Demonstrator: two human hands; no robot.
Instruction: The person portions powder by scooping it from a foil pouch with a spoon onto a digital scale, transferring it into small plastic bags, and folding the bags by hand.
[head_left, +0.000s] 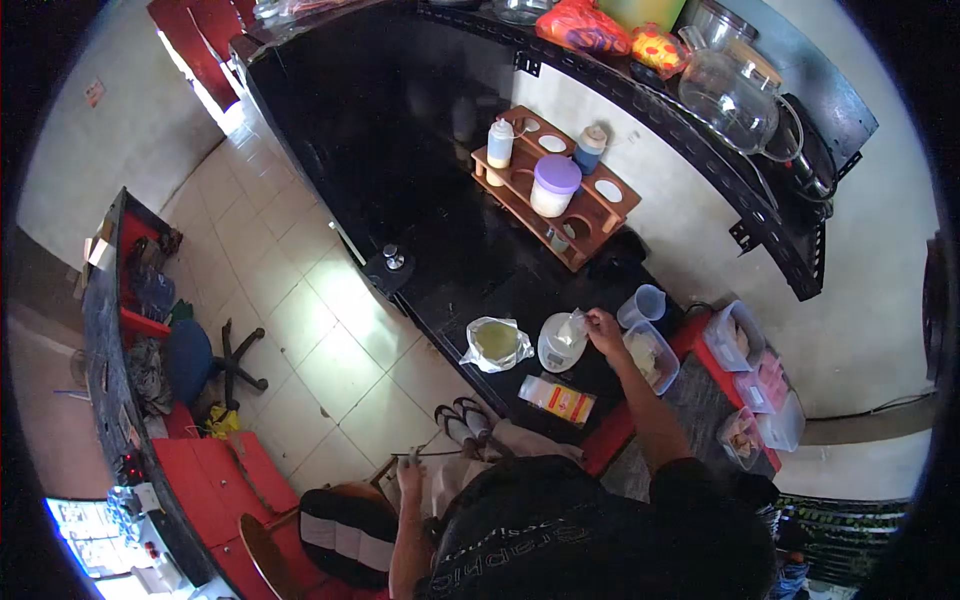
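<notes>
My right hand pinches a small clear plastic bag over a white digital scale on the black counter. Left of the scale sits a foil-lined bowl with yellowish-green contents. A red, yellow and white packet lies in front of the scale. Beside my right hand are a clear plastic jug and a clear tub with pale contents. My left hand hangs low by my lap, away from the counter. Its fingers are too small and unclear to read, with a thin dark line near them.
A wooden rack holds bottles and a purple-lidded jar. Overhead, a black shelf carries a glass teapot. Plastic containers stand at right. A swivel chair and red cabinets are at left.
</notes>
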